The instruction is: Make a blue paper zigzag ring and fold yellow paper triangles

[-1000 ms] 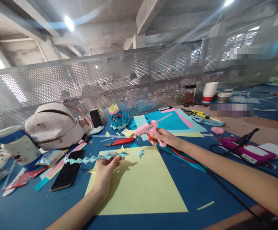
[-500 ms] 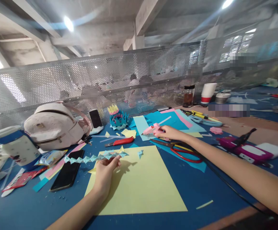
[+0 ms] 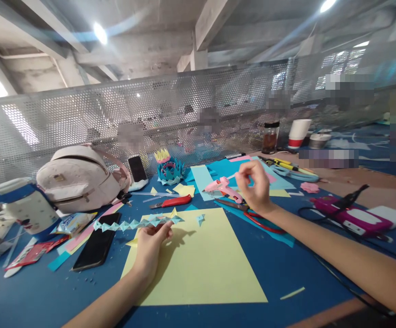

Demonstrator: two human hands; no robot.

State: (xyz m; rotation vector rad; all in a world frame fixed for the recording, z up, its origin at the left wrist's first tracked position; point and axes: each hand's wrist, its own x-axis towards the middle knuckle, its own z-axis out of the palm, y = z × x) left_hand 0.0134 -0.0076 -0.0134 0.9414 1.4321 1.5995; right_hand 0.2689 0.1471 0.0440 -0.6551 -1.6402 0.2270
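The folded strip of teal paper triangles (image 3: 138,223) hangs just above the near-left part of the blue desk (image 3: 321,269), over the far-left corner of the large square sheet of pale yellow paper (image 3: 198,259). Its right end sits directly above the left hand (image 3: 150,248). That hand comes up from the near edge of the desk on a bare forearm, palm turned toward the far side, fingers curled and pinched on the strip's right end from below — the rest of the strip stretches free toward the left edge, over the black phone (image 3: 97,243) lying flat there.

The small pink glue gun (image 3: 222,187) lies on the sheets of blue and pink paper toward the far middle of the desk, nozzle pointing left. The right hand (image 3: 256,184) hovers just beside and above its rear end, the forearm reaching in from the right edge, wrist raised. Thumb and forefinger are drawn together, the other fingers loosely bent; whether anything is pinched between them I cannot tell. It is not gripping the glue gun's body. Red-handled scissors (image 3: 256,214) lie on the desk right under that wrist.
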